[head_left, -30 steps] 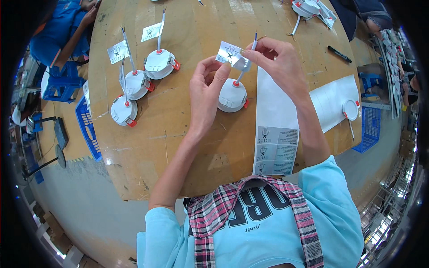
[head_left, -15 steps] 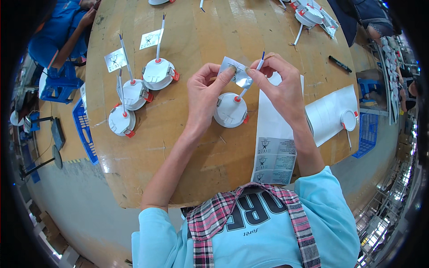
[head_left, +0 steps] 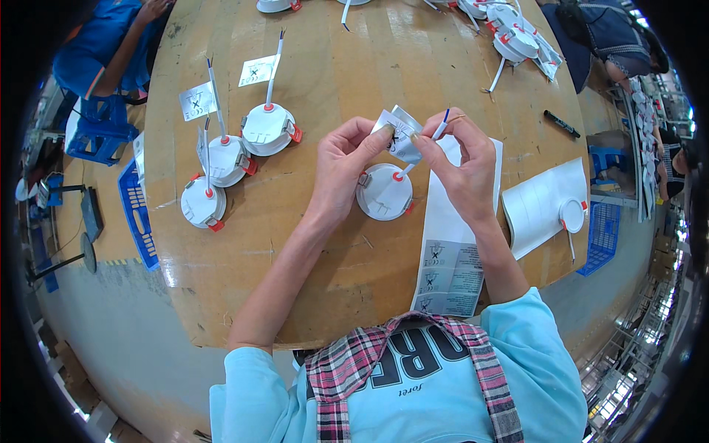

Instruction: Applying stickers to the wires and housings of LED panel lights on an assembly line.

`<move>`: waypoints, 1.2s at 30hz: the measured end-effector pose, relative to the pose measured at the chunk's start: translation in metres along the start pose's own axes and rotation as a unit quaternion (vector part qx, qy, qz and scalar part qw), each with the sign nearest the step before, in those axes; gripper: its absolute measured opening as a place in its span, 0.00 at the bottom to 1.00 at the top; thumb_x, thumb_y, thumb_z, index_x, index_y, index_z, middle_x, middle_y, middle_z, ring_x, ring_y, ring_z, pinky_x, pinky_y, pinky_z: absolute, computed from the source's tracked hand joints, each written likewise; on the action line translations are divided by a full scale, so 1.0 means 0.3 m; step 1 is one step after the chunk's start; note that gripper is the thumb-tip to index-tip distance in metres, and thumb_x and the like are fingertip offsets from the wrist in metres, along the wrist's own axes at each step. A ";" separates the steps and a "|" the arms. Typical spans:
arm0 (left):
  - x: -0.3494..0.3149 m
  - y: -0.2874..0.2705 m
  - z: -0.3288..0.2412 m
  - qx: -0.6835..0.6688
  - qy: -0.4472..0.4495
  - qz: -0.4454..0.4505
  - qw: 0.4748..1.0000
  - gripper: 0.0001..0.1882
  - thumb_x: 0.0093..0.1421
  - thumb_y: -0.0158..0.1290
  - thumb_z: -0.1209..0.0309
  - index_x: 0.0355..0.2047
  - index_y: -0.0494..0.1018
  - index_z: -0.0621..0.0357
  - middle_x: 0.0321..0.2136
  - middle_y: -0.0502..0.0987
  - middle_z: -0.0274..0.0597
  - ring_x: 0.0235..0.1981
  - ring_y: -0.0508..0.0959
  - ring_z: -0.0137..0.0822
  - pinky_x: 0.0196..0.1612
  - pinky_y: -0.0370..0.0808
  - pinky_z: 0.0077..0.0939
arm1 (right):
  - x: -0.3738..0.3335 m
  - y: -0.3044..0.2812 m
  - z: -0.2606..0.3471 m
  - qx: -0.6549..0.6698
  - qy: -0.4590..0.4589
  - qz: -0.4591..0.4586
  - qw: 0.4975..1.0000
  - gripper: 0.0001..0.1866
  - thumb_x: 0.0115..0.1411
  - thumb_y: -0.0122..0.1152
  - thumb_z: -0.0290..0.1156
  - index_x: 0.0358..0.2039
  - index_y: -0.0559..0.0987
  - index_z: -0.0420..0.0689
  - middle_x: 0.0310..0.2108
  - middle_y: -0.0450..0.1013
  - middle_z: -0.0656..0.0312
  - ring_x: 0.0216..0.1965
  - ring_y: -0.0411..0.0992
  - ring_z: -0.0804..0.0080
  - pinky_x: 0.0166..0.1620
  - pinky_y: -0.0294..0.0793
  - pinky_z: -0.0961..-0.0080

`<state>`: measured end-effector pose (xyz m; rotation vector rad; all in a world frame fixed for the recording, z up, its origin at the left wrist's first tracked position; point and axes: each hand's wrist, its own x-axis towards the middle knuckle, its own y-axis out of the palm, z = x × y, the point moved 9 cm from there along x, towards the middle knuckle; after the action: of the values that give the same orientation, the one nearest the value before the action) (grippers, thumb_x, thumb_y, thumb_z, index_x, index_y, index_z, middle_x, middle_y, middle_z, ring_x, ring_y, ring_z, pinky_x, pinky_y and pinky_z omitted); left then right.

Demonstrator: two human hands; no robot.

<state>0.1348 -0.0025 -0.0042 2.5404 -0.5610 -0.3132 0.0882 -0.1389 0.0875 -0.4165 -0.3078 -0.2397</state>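
A silver sticker label [head_left: 403,137] is folded around the white cable [head_left: 441,124] of a round white downlight [head_left: 385,198], which lies on the table below my hands. My left hand [head_left: 341,164] pinches the label's left side between thumb and fingers. Closed at the cable, my right hand [head_left: 470,164] has its thumb on the label's right edge and the cable passing by its fingers. To the left, three more downlights [head_left: 268,131] with red-tipped clips stand with their cables up. Flag-like labels [head_left: 258,71] hang on those cables.
A sheet of labels [head_left: 452,269] lies under my right forearm. Further right are a curled white sheet [head_left: 543,210], a small round white lamp [head_left: 571,215] and a black marker [head_left: 561,124]. More downlights [head_left: 515,44] crowd the far right. A blue crate [head_left: 138,214] stands beyond the table's left edge.
The label's two halves have come closer together around the cable, and its printed face now turns more upward. Both hands keep their grip. The whole view has shifted slightly.
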 end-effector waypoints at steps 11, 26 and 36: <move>-0.011 -0.010 -0.041 0.042 0.051 -0.027 0.997 0.13 0.62 0.56 0.64 0.36 0.78 0.63 0.30 0.79 0.35 0.33 0.76 0.21 0.38 0.73 0.18 | 0.003 -0.008 -0.018 0.010 0.015 -0.004 1.000 0.06 0.52 0.67 0.25 0.28 0.79 0.38 0.28 0.74 0.61 0.31 0.71 0.74 0.37 0.70 0.78; 0.011 0.017 -0.151 0.123 0.037 0.038 0.991 0.20 0.64 0.50 0.57 0.42 0.77 0.65 0.36 0.80 0.39 0.38 0.77 0.25 0.46 0.71 0.25 | 0.014 0.032 -0.029 0.109 0.004 0.107 0.988 0.08 0.52 0.67 0.26 0.29 0.76 0.41 0.30 0.74 0.66 0.33 0.71 0.75 0.42 0.69 0.78; 0.018 0.013 -0.121 0.154 0.025 0.013 0.988 0.09 0.60 0.56 0.68 0.36 0.79 0.62 0.29 0.80 0.33 0.31 0.77 0.19 0.38 0.72 0.15 | 0.017 0.024 -0.017 0.052 0.002 0.062 0.997 0.06 0.53 0.66 0.25 0.29 0.78 0.39 0.29 0.75 0.65 0.31 0.70 0.76 0.39 0.69 0.79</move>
<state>0.1500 0.0079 0.0278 2.8250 -0.6676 -0.1632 0.0963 -0.1355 0.0822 -0.3304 -0.2884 -0.1034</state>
